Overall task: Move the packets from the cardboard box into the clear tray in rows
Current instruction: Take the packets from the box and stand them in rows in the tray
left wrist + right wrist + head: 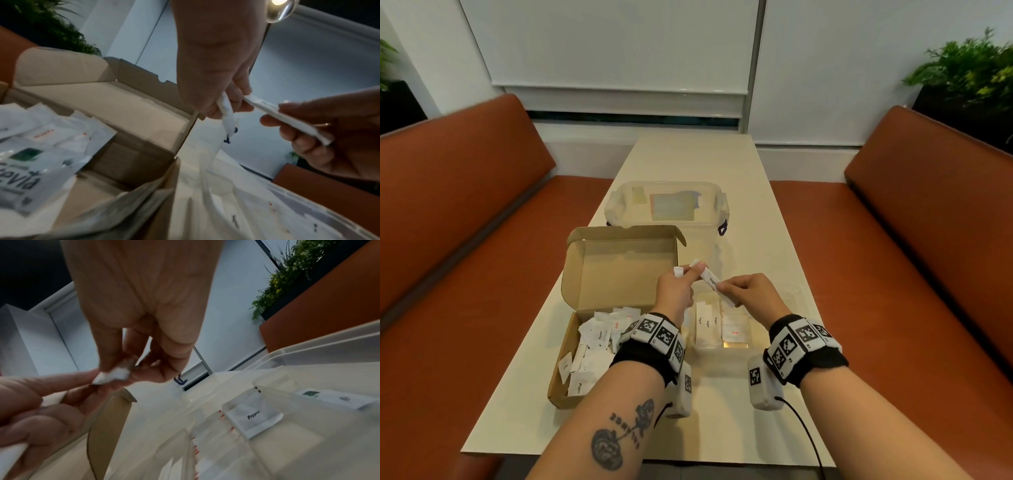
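Note:
A white sugar stick packet [713, 281] hangs in the air between both hands, above the clear tray [709, 347]. My left hand [693, 270] pinches its far end and also holds a second small white packet [678, 272]. My right hand [726, 287] pinches the stick's near end. The left wrist view shows the left hand [232, 105], the stick [296, 122] and the right hand [287, 125]. Sugar sticks [703, 323] and a flat red-lettered packet [734, 330] lie side by side in the tray. The open cardboard box [571, 346] holds several loose packets [592, 356].
A clear lidded container [667, 205] stands behind the box on the cream table [688, 157]. Orange benches [465, 240] run along both sides. In the right wrist view a Pepper packet [252, 418] and a green-printed packet [333, 398] lie in the tray [329, 340].

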A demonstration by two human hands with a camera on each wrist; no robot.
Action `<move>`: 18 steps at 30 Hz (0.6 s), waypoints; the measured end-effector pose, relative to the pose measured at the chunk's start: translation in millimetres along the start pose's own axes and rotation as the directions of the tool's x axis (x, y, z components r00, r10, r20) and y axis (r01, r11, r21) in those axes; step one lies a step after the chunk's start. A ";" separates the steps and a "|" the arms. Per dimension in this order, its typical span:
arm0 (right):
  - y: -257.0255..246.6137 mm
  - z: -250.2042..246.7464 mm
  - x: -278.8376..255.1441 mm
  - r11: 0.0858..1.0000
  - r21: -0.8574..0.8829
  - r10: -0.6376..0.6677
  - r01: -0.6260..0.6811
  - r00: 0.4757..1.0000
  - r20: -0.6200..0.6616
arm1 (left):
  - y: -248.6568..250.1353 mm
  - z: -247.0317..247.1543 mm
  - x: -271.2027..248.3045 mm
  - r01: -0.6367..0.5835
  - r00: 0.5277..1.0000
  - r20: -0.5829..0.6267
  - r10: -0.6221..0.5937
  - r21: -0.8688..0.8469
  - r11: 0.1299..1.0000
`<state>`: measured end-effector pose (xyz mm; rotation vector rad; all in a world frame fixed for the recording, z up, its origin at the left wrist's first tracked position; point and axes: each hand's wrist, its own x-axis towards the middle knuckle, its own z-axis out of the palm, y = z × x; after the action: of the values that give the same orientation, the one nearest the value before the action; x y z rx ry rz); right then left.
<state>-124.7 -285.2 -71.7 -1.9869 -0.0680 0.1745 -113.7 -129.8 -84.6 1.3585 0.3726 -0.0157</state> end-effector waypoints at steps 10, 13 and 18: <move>16.0 47.4 3.5 0.959 -0.210 0.157 -0.191 0.973 -0.166 | -16.8 -7.0 11.1 0.167 0.986 -0.013 -0.166 0.067 0.984; 21.1 61.0 4.6 0.950 -0.255 0.142 -0.182 0.975 -0.168 | -18.5 -7.0 12.0 0.193 0.981 0.007 -0.195 0.096 0.976; 26.2 70.5 5.7 0.935 -0.295 0.142 -0.195 0.971 -0.190 | -21.1 -8.0 13.0 0.196 0.980 0.023 -0.200 0.113 0.974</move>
<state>-130.7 -231.6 -124.3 -2.3176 0.1958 0.1130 -108.3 -124.1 -109.4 1.4232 0.4827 -0.2276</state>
